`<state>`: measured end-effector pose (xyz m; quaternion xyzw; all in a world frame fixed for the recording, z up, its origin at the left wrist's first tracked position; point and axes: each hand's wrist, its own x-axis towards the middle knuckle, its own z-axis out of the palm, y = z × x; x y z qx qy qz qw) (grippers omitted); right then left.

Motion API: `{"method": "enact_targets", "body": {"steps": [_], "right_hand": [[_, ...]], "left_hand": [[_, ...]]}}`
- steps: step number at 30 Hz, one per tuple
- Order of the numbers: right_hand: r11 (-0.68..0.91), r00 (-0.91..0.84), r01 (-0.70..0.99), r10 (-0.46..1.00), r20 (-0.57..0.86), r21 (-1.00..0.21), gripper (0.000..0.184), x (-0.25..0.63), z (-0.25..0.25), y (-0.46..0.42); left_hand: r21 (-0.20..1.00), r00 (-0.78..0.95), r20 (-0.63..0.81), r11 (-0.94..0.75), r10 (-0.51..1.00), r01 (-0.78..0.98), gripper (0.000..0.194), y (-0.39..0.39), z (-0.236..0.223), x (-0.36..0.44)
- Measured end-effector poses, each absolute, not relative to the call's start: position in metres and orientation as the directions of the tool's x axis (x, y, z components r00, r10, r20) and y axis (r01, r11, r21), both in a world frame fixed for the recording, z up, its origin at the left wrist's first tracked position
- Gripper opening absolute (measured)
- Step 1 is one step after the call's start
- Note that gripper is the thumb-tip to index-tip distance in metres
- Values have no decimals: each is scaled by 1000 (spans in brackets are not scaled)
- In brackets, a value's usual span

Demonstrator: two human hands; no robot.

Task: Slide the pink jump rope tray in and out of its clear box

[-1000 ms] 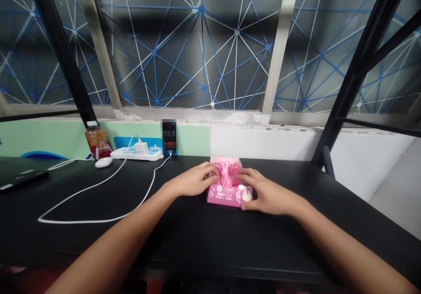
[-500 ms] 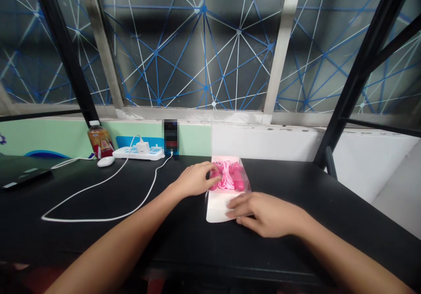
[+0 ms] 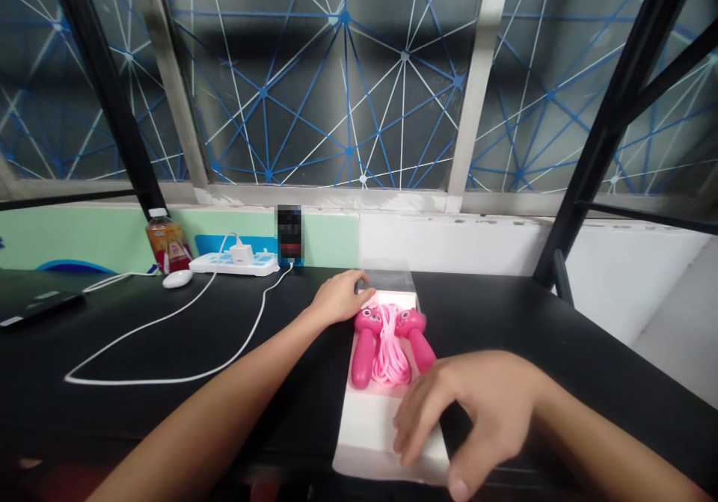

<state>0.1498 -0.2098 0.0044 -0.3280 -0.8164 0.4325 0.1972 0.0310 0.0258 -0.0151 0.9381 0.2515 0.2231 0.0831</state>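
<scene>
A pink jump rope [image 3: 391, 345] lies bundled on a white card tray [image 3: 370, 427], its two pink handles angled to either side of the coil. At the tray's far end is a clear plastic box [image 3: 389, 281], with the tray mostly outside it. My left hand [image 3: 339, 298] grips the left side of this box, thumb and fingers around its edge. Over the tray's near right part is my right hand [image 3: 471, 408], fingers curved and thumb spread apart, holding nothing visible. It hides the tip of the right handle and part of the tray's right edge.
To the left, a white cable [image 3: 168, 382] loops across the black desk [image 3: 561, 382]. A white mouse [image 3: 177, 278], power strip [image 3: 235, 264], drink bottle [image 3: 168, 242] and upright phone [image 3: 289, 234] stand along the back. A dark flat device [image 3: 42, 309] lies far left.
The tray with the jump rope has slid out of the clear box toward me. My right hand has moved nearer and its fingers have spread; my left hand has stayed by the box.
</scene>
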Motion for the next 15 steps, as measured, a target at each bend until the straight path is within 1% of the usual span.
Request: {"method": "enact_targets", "body": {"steps": [3,6,8,9,10,11,12,13,14,15], "right_hand": [[382,-742,301,669,37,-874,60,150,8,-212],[305,-719,318,694,-19,-898,57,155,14,-214],[229,-615,372,787,-54,-900,48,162,15,-212],[210,-515,417,856,-39,-884,41,167,15,-210],[209,-381,486,925,10,-848,36,171,13,-207],[211,-231,581,969,89,-786,32,176,10,-203],[201,-89,694,977,196,-691,30,181,7,-199],[161,17,804,956,292,-573,29,185,3,-195],[102,73,880,936,344,-464,29,188,-1,-191],[55,100,920,925,366,-388,32,190,-5,-188]], "left_hand": [[276,778,372,-860,507,428,33,29,-21,33],[311,813,366,-883,453,353,35,34,-25,33],[339,827,371,-891,422,302,36,36,-25,32],[349,827,382,-893,413,285,37,37,-23,30],[353,821,400,-895,407,272,37,36,-21,27],[350,814,421,-900,400,262,37,34,-17,23],[337,807,445,-907,389,252,36,31,-12,19],[317,807,458,-916,374,245,34,27,-6,14],[308,827,437,-923,353,231,31,23,-1,9],[320,870,371,-924,323,207,29,18,5,4]]}}
